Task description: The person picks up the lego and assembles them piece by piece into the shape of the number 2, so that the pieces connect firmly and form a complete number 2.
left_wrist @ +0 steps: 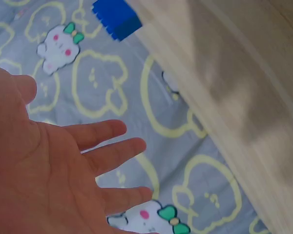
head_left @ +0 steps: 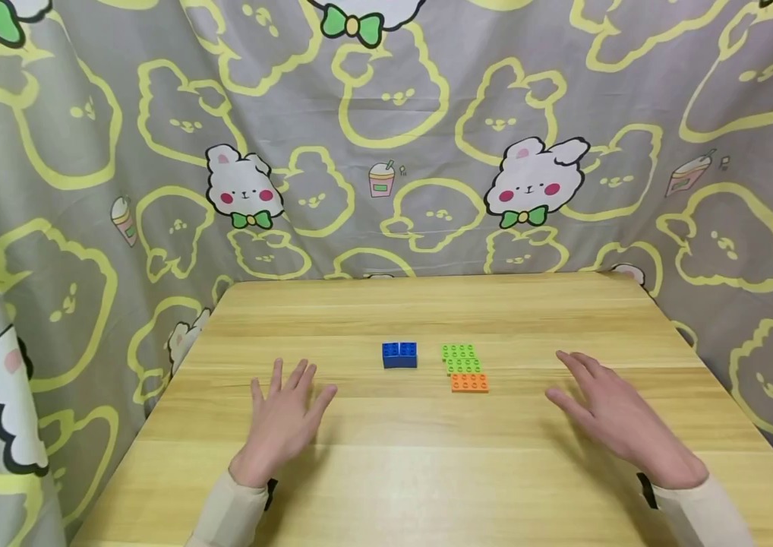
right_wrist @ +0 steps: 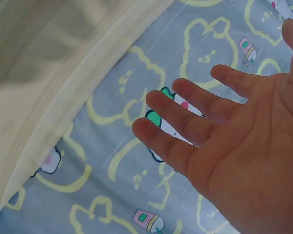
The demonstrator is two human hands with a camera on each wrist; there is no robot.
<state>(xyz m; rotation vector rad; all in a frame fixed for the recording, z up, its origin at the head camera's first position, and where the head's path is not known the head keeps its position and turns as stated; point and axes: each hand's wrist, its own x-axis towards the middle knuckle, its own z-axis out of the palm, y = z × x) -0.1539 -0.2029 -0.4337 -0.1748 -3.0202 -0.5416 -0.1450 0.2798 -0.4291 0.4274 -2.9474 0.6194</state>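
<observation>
Two blue building bricks [head_left: 399, 355] stand side by side near the middle of the table, studs up; blue brickwork [left_wrist: 117, 19] also shows at the top of the left wrist view. To their right, two flat light green bricks [head_left: 462, 359] and a flat orange brick [head_left: 470, 383] lie in a slanting row. My left hand [head_left: 285, 416] hovers left of the blue bricks, fingers spread and holding nothing. Off to the right of the orange brick, my right hand [head_left: 608, 410] is raised over the wood with its fingers extended, touching no brick.
The wooden table [head_left: 386, 486] narrows towards its back edge. A grey curtain [head_left: 427, 99] with yellow outlines and white rabbit heads hangs behind it and along both sides.
</observation>
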